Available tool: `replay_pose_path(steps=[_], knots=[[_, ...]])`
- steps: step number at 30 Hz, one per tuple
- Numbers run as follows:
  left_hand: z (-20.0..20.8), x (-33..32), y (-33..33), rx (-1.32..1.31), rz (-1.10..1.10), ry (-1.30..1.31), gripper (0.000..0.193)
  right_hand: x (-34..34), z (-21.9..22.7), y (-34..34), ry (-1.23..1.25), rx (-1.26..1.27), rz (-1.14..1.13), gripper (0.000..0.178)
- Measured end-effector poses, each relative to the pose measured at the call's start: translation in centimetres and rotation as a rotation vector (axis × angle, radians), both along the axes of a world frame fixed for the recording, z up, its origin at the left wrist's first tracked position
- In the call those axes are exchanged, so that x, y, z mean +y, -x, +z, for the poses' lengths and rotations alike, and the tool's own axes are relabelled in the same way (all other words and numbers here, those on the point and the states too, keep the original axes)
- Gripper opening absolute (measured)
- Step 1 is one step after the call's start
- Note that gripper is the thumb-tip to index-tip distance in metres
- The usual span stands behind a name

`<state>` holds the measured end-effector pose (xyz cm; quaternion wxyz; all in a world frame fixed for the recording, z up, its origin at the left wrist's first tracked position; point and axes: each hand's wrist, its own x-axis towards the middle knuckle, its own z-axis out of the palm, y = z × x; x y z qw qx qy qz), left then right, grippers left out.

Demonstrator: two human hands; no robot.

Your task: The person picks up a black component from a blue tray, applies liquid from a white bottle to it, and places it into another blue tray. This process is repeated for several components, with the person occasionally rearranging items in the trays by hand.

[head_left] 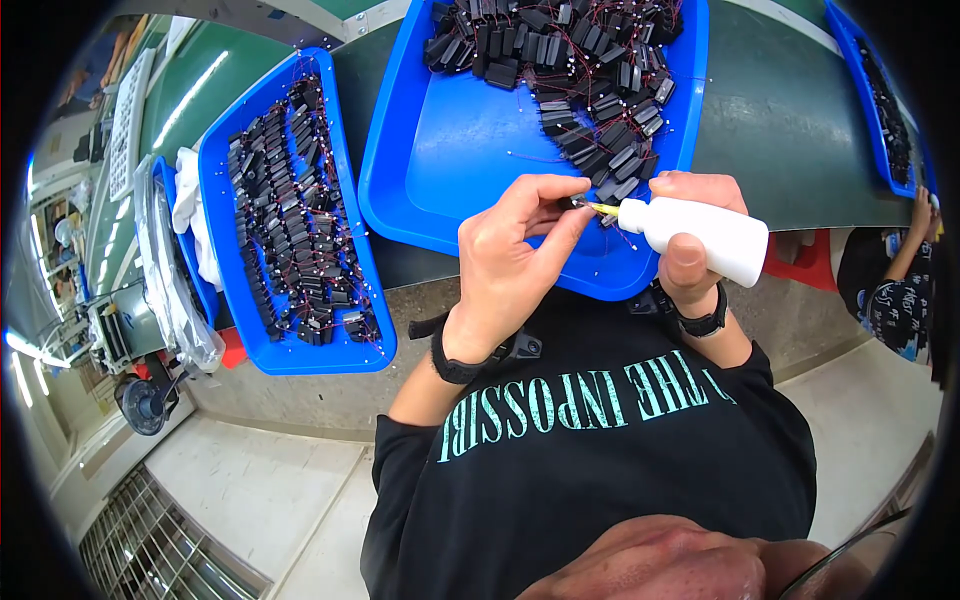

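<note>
My left hand [515,250] pinches a small black part [577,202] between thumb and fingertips; most of it is hidden by the fingers. My right hand [690,270] is wrapped round a white squeeze bottle [715,238], tilted nearly on its side. The bottle's yellowish nozzle [605,209] points left, its tip at the small black part. Both hands are over the near end of a large blue tray [450,130]. Many black block-shaped parts [590,110] with thin red wires and small white ends lie in its far and right portions.
A second blue tray [375,355] on the left holds rows of similar wired black parts. Beyond it are a white cloth [190,205] and clear plastic bags [170,270]. At far right stand another blue tray [850,50] and another person [890,290]. The table top [765,120] is dark green.
</note>
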<state>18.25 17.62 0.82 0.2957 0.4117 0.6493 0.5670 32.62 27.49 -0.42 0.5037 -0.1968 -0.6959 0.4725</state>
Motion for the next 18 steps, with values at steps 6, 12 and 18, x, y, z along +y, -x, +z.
replay_pose_path(steps=[6, 12, 18], knots=[[-0.2, 0.0, 0.1, -0.003, -0.015, -0.004, 0.021, -0.4, -0.1, 0.2, 0.054, -0.066, -0.094, 0.059], [0.7, 0.0, 0.8, -0.38, -0.003, -0.012, 0.016, 1.2, -1.2, 1.1, 0.277, 0.444, -0.1, 0.057], [1.5, 1.0, 0.4, -0.307, -0.194, 0.283, 0.01, 2.0, -0.1, 0.9, 0.631, 0.489, -0.162, 0.056]])
